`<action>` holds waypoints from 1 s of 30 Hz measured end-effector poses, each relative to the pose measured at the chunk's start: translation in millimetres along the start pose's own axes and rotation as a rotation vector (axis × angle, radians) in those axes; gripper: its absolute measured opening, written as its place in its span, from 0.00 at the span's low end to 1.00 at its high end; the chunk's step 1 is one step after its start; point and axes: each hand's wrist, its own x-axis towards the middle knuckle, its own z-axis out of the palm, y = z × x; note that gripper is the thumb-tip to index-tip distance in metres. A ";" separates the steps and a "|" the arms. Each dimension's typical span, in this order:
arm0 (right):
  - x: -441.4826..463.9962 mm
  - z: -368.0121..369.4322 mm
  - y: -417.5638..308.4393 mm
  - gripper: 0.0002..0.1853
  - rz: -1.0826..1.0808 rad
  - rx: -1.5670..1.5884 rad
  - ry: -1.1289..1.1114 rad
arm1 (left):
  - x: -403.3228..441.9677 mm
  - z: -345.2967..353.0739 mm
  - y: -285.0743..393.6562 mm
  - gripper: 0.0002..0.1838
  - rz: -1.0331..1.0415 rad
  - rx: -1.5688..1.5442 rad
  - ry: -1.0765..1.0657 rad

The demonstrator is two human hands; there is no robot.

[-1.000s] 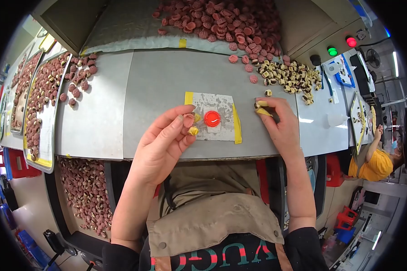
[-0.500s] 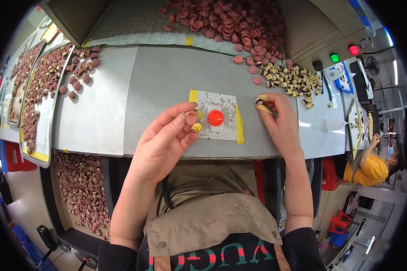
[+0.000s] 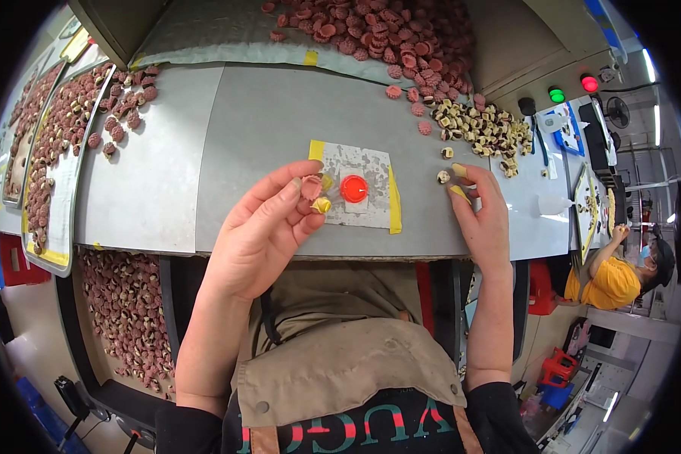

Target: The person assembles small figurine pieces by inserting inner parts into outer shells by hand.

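My left hand (image 3: 268, 227) is closed around a hollow pink shell (image 3: 311, 188) with a bumpy, raspberry-like outside, its opening facing up. Yellow coverings show on fingertips of both hands. Over the right part of the grey table, my right hand (image 3: 480, 212) has thumb and forefinger apart. Just left of those fingertips is a small cream-and-dark piece (image 3: 443, 177), and a similar piece (image 3: 447, 153) lies slightly farther off. Between my hands, a round red disc (image 3: 354, 189) sits on a speckled white sheet (image 3: 371, 215) edged with yellow tape.
Pink shells (image 3: 401, 38) are heaped at the back, beside a pile of cream-and-dark pieces (image 3: 484, 129). Trays (image 3: 63, 261) of filled shells stand at the left. More lie in a bin (image 3: 129, 318) below the table edge. A co-worker in a yellow shirt (image 3: 611, 284) is at far right.
My right hand has moved slightly right, and its thumb and forefinger have opened away from a cream-and-dark piece. My left hand still holds the pink shell. The whole view has shifted slightly.
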 end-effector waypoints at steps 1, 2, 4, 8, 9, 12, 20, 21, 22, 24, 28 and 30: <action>0.5 0.0 -3.2 0.16 0.002 -0.016 0.000 | 0.1 0.5 0.5 0.19 0.001 0.001 -0.002; 0.9 1.1 -7.6 0.17 0.003 -0.032 0.000 | -0.2 0.8 0.9 0.19 0.002 0.002 -0.004; 1.2 4.8 -10.0 0.17 0.011 -0.039 -0.003 | -0.3 -0.3 0.5 0.19 0.001 0.014 -0.004; 6.2 8.9 -14.3 0.14 -0.015 -0.014 -0.026 | -2.0 1.6 2.1 0.20 -0.011 0.053 -0.005; 6.2 8.1 -17.8 0.14 -0.031 -0.005 -0.035 | -3.4 1.6 3.3 0.20 -0.016 0.043 -0.002; 4.3 1.1 -21.6 0.14 -0.132 -0.060 -0.082 | -2.3 1.0 4.3 0.20 -0.031 0.006 -0.020; 6.7 0.5 -20.3 0.12 -0.054 -0.016 -0.089 | -1.1 -2.3 2.1 0.20 -0.022 0.008 -0.058; 7.3 -0.3 -17.7 0.12 -0.099 -0.055 -0.092 | -1.5 -0.1 2.7 0.20 -0.022 0.018 -0.045; 8.3 -1.3 -16.0 0.12 -0.143 -0.093 -0.095 | -2.1 3.8 3.9 0.20 -0.025 0.027 -0.031; 11.7 -3.6 -17.0 0.12 -0.173 -0.119 -0.120 | -2.9 4.9 4.8 0.20 -0.028 0.039 -0.017; 17.0 -1.6 -34.5 0.14 -0.219 -0.056 -0.142 | -2.7 5.2 4.7 0.20 -0.019 0.022 -0.008; 17.0 7.1 -54.1 0.14 -0.297 -0.011 -0.168 | -2.8 5.5 2.7 0.19 -0.020 0.018 0.008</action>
